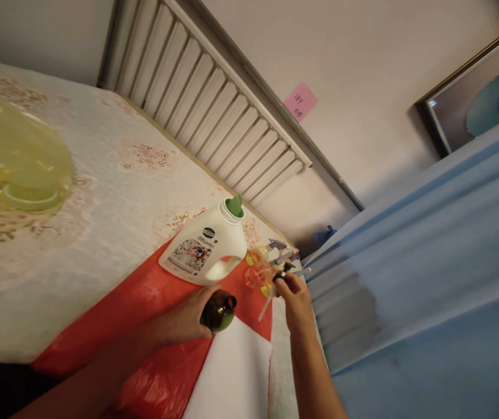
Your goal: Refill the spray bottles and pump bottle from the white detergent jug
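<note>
My left hand (192, 317) is wrapped round a dark brown bottle (218, 312) whose mouth is uncovered. Between the fingers of my right hand (295, 299) is a black pump head (282, 273), its pale dip tube (267, 305) pointing down and to the left. The tube is apart from the brown bottle. Just beyond my left hand stands a large white detergent jug (208, 241) with a green spout in its uncapped neck. Close behind the pump head are several small clear spray bottles (255, 274), partly hidden by my right hand.
A red plastic sheet (162, 372) and a white sheet (236, 372) lie on the flowered tablecloth (105, 192). A large yellow translucent container (17, 157) is at the left. A radiator (214, 99) lines the wall; a blue curtain (428, 262) hangs at the right.
</note>
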`<state>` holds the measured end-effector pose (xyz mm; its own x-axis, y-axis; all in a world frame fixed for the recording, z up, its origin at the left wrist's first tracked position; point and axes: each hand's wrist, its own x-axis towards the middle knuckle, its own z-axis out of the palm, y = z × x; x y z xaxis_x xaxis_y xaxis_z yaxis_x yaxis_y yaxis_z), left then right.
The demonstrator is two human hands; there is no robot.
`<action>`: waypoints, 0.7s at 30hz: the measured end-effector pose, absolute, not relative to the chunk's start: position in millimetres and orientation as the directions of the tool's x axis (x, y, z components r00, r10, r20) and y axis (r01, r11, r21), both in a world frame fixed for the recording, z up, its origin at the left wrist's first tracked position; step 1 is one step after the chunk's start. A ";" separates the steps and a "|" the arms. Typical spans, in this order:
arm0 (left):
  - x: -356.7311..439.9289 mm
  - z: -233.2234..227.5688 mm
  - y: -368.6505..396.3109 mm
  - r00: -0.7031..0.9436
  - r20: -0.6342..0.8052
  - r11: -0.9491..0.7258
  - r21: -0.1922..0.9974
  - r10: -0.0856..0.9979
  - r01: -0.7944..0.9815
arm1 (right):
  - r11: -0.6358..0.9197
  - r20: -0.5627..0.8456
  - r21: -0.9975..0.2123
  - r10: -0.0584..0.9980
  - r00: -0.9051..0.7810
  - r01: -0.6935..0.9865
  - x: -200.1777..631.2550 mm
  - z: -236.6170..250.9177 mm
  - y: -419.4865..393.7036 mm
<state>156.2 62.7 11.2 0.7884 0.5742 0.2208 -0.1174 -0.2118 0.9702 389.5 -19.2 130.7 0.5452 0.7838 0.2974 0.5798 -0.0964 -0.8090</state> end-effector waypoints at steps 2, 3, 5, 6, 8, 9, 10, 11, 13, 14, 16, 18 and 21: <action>156.2 11.8 62.1 0.778 0.230 -0.187 0.971 0.585 -0.146 | 0.001 0.359 -0.844 0.744 0.564 0.536 377.1 146.0 -25.9; 156.3 11.9 61.9 0.773 0.234 -0.175 0.971 0.590 -0.160 | 0.057 0.388 -0.859 0.720 0.575 0.509 370.6 151.7 -28.5; 156.5 11.6 61.8 0.768 0.236 -0.171 0.971 0.596 -0.166 | 0.187 0.430 -0.885 0.678 0.597 0.426 357.5 158.9 -31.5; 156.5 11.0 61.8 0.766 0.238 -0.174 0.971 0.597 -0.166 | 0.248 0.441 -0.892 0.663 0.604 0.379 351.4 160.5 -31.7; 157.0 8.7 62.3 0.761 0.240 -0.177 0.970 0.602 -0.166 | 0.321 0.443 -0.897 0.656 0.611 0.304 341.0 159.6 -30.1; 157.3 7.1 62.7 0.759 0.239 -0.173 0.971 0.605 -0.168 | 0.325 0.437 -0.899 0.663 0.607 0.292 337.2 157.5 -28.5; 157.8 5.5 63.1 0.761 0.238 -0.167 0.971 0.604 -0.172 | 0.319 0.430 -0.903 0.671 0.604 0.288 334.3 154.4 -26.8; 158.4 4.0 63.5 0.764 0.234 -0.160 0.972 0.601 -0.172 | 0.306 0.422 -0.907 0.679 0.600 0.291 332.4 150.6 -25.0; 159.4 1.8 64.0 0.768 0.224 -0.152 0.974 0.600 -0.165 | 0.272 0.408 -0.911 0.696 0.591 0.309 330.8 141.6 -22.0; 159.8 1.2 64.1 0.770 0.224 -0.151 0.974 0.597 -0.167 | 0.258 0.406 -0.911 0.700 0.587 0.322 330.6 136.7 -20.9; 160.3 0.7 64.1 0.767 0.240 -0.158 0.971 0.595 -0.182 | 0.230 0.405 -0.907 0.706 0.580 0.353 330.2 126.1 -19.7; 160.6 0.3 64.1 0.762 0.258 -0.171 0.966 0.594 -0.194 | 0.198 0.397 -0.904 0.719 0.570 0.380 328.8 114.6 -19.4; 161.3 -1.3 64.4 0.755 0.264 -0.207 0.963 0.600 -0.172 | 0.142 0.347 -0.913 0.761 0.547 0.382 323.8 96.7 -20.2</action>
<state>161.3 64.4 -1.3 0.7552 0.5999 0.2643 -0.1723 -0.2073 0.9630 323.8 -20.2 96.7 0.5474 0.7614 0.3472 0.3822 0.1416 -0.9132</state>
